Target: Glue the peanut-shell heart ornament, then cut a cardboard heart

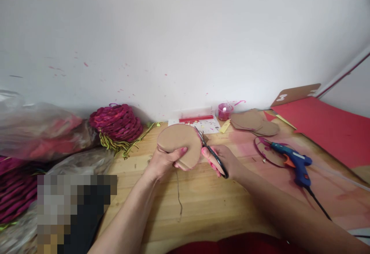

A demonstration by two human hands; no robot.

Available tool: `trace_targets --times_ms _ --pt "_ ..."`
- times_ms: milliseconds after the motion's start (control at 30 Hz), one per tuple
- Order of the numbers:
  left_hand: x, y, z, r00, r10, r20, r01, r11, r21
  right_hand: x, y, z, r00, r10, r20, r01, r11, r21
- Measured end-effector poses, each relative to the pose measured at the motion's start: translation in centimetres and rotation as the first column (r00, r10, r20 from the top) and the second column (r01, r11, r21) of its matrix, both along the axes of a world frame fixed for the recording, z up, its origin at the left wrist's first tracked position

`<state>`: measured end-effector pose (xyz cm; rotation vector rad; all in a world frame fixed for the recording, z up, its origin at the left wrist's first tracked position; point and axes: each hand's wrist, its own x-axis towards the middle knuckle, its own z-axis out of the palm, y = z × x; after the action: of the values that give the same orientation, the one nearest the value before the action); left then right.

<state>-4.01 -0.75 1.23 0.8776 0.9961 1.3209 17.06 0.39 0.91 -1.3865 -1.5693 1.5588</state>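
Observation:
My left hand (169, 157) grips a rounded piece of cardboard (180, 142) by its lower left edge, thumb lying on top. In my right hand (221, 159) is a pair of scissors (213, 153) with dark handles, my fingers closed around them. The blades point up and away, against the right edge of the cardboard. Whether the blades are parted is hard to make out. Below the cardboard a thin dark strand (178, 194) hangs down over the wooden table (162, 211).
On the right, a blue glue gun (300, 167) lies on a cardboard disc (261, 152), near cut cardboard pieces (248, 120) and red sheets (326, 127). A pink cup (224, 112) stands at the wall. Bundled magenta cords (117, 123) and plastic bags (43, 127) fill the left.

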Motion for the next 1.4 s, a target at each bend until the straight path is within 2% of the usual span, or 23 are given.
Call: trace_targets --times_ms 233,533,667,867,1067,1400 --pt "-0.2 0.1 0.4 1.000 0.013 0.012 -0.013 1.000 -0.010 0.2 0.0 -0.6 0.999 0.025 0.034 -0.028 0.997 0.072" --pt "-0.9 0.2 0.4 1.000 -0.001 0.003 0.001 1.000 -0.022 0.3 -0.3 0.7 0.990 0.066 0.123 -0.089 0.977 0.192" --pt "-0.9 0.2 0.4 1.000 0.007 -0.003 -0.007 1.000 -0.005 0.2 -0.3 0.5 0.994 0.039 0.102 -0.055 0.985 0.162" --pt "-0.6 0.3 0.6 1.000 0.028 -0.009 -0.028 0.999 0.016 0.3 0.6 -0.2 0.999 0.007 -0.047 -0.006 1.000 0.020" --pt "-0.6 0.3 0.5 1.000 0.004 -0.008 -0.003 1.000 0.029 0.5 0.9 -0.4 0.998 0.018 -0.053 -0.017 1.000 0.019" --pt "-0.6 0.3 0.1 0.999 -0.032 -0.018 0.032 0.999 0.011 0.5 0.6 0.1 0.999 0.050 -0.003 -0.049 0.997 0.059"
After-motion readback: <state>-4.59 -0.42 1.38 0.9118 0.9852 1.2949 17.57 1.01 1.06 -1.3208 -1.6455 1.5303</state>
